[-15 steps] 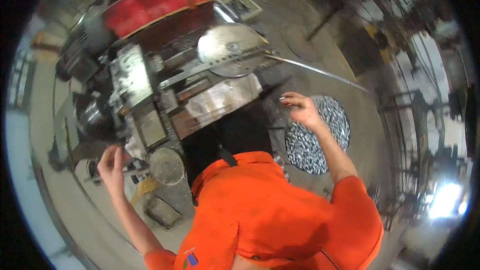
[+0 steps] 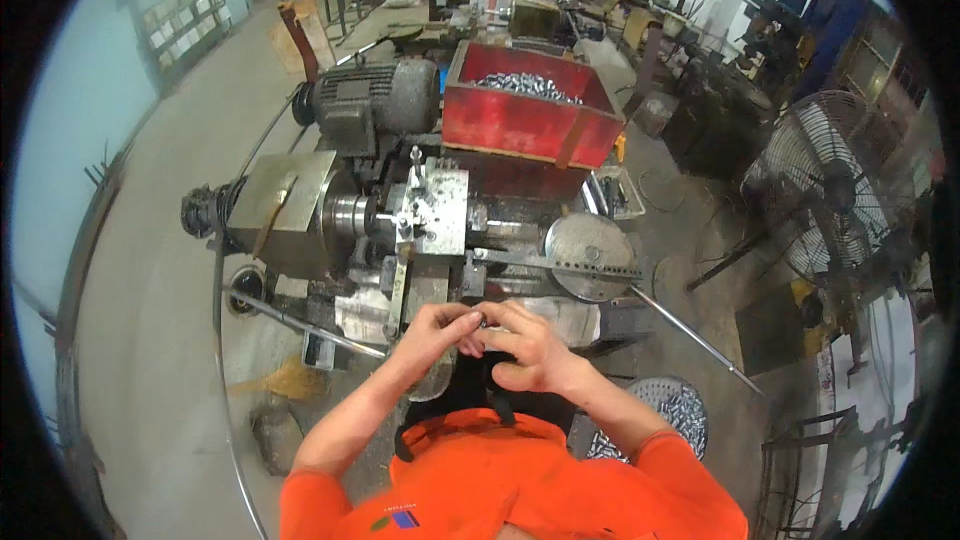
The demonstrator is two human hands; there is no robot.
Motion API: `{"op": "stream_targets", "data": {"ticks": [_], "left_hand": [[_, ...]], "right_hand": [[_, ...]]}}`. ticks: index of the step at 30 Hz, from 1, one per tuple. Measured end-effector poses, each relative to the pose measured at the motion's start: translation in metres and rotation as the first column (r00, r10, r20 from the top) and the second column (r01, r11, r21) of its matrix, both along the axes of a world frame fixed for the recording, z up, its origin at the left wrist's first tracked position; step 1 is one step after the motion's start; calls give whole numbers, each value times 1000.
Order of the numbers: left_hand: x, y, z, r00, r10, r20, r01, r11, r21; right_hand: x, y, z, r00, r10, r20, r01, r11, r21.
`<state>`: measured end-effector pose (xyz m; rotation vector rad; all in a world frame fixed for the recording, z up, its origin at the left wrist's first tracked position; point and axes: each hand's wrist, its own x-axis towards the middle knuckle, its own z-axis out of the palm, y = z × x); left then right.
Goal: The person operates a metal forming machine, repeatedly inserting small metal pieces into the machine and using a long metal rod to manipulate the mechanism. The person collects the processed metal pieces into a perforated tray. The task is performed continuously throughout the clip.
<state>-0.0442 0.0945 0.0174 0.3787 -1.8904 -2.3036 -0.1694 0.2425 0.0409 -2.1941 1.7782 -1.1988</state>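
Left hand (image 2: 435, 332) and right hand (image 2: 530, 348) meet in front of the body, fingers curled, fingertips of both pinching a small dark part (image 2: 482, 321). Part sits between the two hands, above the front edge of the machine; its shape is mostly hidden by fingers, and can't tell which hand bears it more. Right thumb lies lower, apart from the part. Forearms come up from an orange shirt (image 2: 520, 495).

Just beyond the hands: machine with a metal block (image 2: 440, 215), a shiny round chuck (image 2: 350, 215) left of it, and a grey motor (image 2: 375, 100) behind. Round metal disc (image 2: 588, 240) to the right, flat bar with holes across it, long rod (image 2: 700, 342) slanting down right from the bar's end. Red box (image 2: 510, 130) at the back holds many small metal pieces (image 2: 530, 87). Round basket (image 2: 648, 389) near the right forearm holds more. Big fan (image 2: 838, 185) far right.
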Motion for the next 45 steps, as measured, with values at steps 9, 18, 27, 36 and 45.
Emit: {"op": "stream_targets", "data": {"ticks": [9,18,27,36,45], "left_hand": [[2,0,-8,998,69,1,-66,949,309],[7,-23,-20,994,109,-24,-102,970,219],[165,-120,37,760,644,-92,-379,323,-867],[363,-116,-13,340,935,100,-250,192,-949],[351,-103,-77,186,958,219,-32,229,-973]], "right_hand": [[3,-13,-14,992,-45,121,51,998,-48],[8,-46,-3,992,-125,-22,123,988,-96],[-11,-138,30,970,-5,-242,16,999,42],[-26,-267,-19,896,-90,-434,298,846,441],[-30,-277,-26,916,79,-394,57,945,323]]}}
